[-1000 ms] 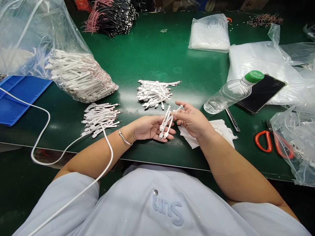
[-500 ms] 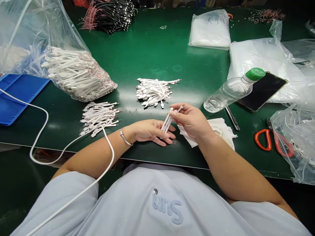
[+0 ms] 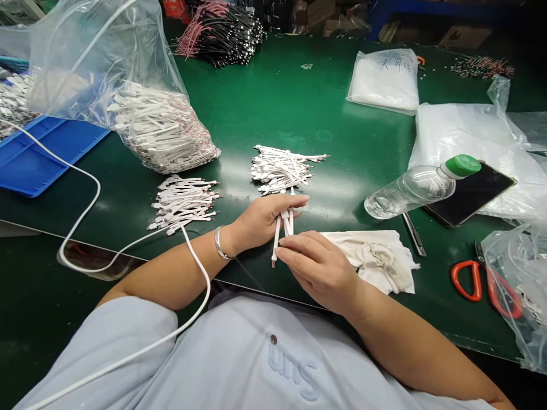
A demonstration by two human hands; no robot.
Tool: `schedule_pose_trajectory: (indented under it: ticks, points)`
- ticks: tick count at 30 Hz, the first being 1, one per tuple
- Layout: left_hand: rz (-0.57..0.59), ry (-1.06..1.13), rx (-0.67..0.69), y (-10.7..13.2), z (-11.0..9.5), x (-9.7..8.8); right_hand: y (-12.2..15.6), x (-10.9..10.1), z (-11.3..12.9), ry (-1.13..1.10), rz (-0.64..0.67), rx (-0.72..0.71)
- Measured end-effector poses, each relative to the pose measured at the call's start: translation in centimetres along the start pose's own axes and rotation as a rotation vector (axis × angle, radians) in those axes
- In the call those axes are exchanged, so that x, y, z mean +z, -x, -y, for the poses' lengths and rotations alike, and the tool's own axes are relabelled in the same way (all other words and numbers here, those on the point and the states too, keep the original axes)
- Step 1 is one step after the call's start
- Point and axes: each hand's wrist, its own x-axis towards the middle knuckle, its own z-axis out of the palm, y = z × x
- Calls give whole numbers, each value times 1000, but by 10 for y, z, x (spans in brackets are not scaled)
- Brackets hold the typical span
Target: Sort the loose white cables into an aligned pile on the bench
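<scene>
My left hand (image 3: 265, 221) is closed round a few short white cables (image 3: 288, 225), its thumb stretched along the top and a silver bangle on the wrist. One cable hangs down towards me with reddish wire at its tip. My right hand (image 3: 322, 269) pinches the lower part of these cables between thumb and fingers; its remaining fingers are curled underneath. Just beyond my hands lies a pile of short white cables (image 3: 280, 171). A second pile of white cables (image 3: 183, 202) lies to the left, beside my left forearm.
A clear bag of white cables (image 3: 164, 128) leans near a blue tray (image 3: 55, 148) on the left. At right are a cloth (image 3: 380, 259), water bottle (image 3: 410, 191), phone (image 3: 474, 196), cutter knife (image 3: 413, 234) and red-handled scissors (image 3: 465, 280). A long white cord (image 3: 200, 259) crosses my left forearm.
The cables have turned in my hands, with wire ends now pointing towards me. My right hand has moved from their far end to their near end. The view has shifted slightly.
</scene>
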Motion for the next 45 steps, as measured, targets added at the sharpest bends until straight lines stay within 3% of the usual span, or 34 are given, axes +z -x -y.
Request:
schedule_pose_trajectory:
  ticks: [4,7,9,12,13,15,18,21,26,32,34,36,39,45]
  points:
    - [-17,-115,114,-1,5,-1,1,1,2,-25,-21,-3]
    - [-23,-201,250,0,12,-2,5,2,1,-168,-109,69]
    - [-35,-293,344,0,16,-4,8,2,-4,-366,-215,267]
    - [-56,-404,440,-1,19,-7,8,0,-14,-722,-330,765]
    - [-59,-427,461,-1,20,-8,6,-1,-18,-825,-294,919]
    - [-58,-461,490,-2,20,-8,2,-1,-22,-1006,-81,1120]
    - [-56,-483,514,-2,19,-7,-5,1,-21,-1253,229,1226]
    - [-48,-462,501,0,15,-4,-6,7,-16,-1446,291,1286]
    - [-46,-225,244,2,6,3,-4,14,-10,-1473,339,1331]
    - [-66,590,-512,-9,0,-1,-7,17,-9,-1230,249,1284]
    - [-34,873,-681,-12,-1,-5,-8,18,-11,-1203,227,1299]
    - [14,1034,-749,-14,-3,-8,-8,18,-13,-1200,222,1311]
    - [49,1053,-780,-12,-5,-6,-8,18,-17,-1251,254,1346]
    - [-81,1050,-795,-12,-2,-4,-6,16,-25,-1270,208,1427]
